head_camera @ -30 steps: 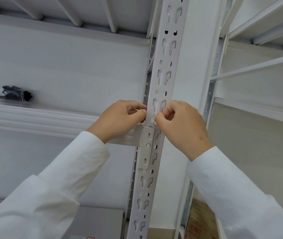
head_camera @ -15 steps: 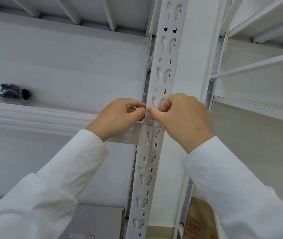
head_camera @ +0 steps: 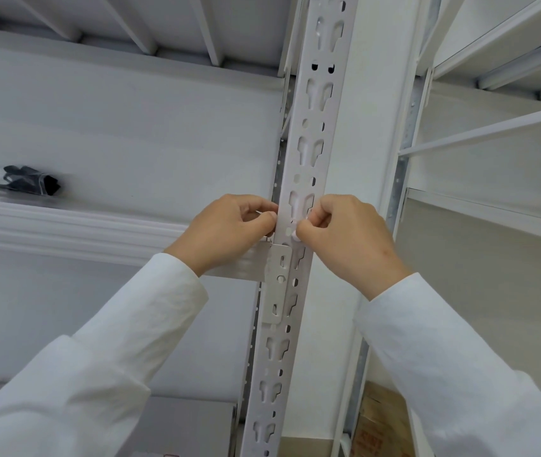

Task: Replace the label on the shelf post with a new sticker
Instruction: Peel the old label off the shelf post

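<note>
Looking up along a pale slotted shelf post (head_camera: 298,199), long axis near vertical, leaning a touch right toward the top, keyhole cut-outs stacked one above another down its face. Left hand (head_camera: 226,232) curled against the post's left edge, thumb and forefinger pinched together right at the metal, a thin white sliver showing between them, too small to say whether label or sticker. Right hand (head_camera: 345,239) curled at the post's right edge at the same height, thumb tip pressed onto the face of the post over a small whitish patch (head_camera: 295,234), blurred, could be the label or the sticker, cannot tell which, nor which way it points. Both hands closed into loose fists, apart from each other with only the width of the post between them. White sleeves (head_camera: 137,324) running down to the lower corners. Just beneath the hands, a connector plate (head_camera: 277,282) hooked onto the post, joined to a horizontal shelf beam (head_camera: 65,225) going off left. On that shelf at far left, a dark bundle in clear wrap (head_camera: 27,181), well apart from the hands. Low right, a brown cardboard box (head_camera: 381,427) beside the next upright.
</note>
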The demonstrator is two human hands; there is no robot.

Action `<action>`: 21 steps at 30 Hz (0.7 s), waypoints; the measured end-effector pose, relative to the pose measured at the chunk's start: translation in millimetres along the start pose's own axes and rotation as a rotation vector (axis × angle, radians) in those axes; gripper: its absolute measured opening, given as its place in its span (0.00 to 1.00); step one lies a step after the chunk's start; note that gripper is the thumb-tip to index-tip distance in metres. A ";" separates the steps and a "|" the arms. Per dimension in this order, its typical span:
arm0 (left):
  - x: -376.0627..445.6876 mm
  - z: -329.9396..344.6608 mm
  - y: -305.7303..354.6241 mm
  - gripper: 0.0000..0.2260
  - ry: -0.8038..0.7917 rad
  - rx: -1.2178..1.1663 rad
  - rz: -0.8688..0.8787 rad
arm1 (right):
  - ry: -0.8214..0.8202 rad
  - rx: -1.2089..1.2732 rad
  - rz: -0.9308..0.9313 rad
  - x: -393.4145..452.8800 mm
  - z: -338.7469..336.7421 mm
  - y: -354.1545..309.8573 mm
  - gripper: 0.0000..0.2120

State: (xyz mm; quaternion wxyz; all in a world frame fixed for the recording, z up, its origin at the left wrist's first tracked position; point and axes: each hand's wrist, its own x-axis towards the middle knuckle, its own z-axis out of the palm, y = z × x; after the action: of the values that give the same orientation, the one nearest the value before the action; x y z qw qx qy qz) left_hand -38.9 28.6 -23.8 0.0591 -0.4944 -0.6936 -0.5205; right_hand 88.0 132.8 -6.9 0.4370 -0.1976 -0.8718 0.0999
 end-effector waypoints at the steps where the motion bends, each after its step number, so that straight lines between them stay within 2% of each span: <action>1: 0.0 0.2 0.2 0.15 0.000 0.001 -0.002 | 0.004 0.000 -0.003 -0.7 0.6 0.2 0.08; 15: 0.7 0.3 -1.6 0.15 -0.002 -0.006 0.017 | 0.015 0.035 -0.028 -7.7 4.8 6.8 0.11; 18: 0.8 0.3 -1.6 0.15 0.001 -0.003 0.015 | -0.021 0.118 -0.056 -5.5 -2.8 14.0 0.13; 21: 0.5 0.4 -1.6 0.15 -0.001 -0.004 0.014 | 0.060 0.281 -0.121 -1.2 -9.4 23.6 0.13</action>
State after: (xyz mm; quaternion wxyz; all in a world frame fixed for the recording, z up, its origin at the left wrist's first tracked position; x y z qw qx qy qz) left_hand -40.1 29.2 -24.8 0.0616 -0.4996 -0.6889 -0.5215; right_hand 102.3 153.5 -10.4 0.4913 -0.0844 -0.8461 0.1885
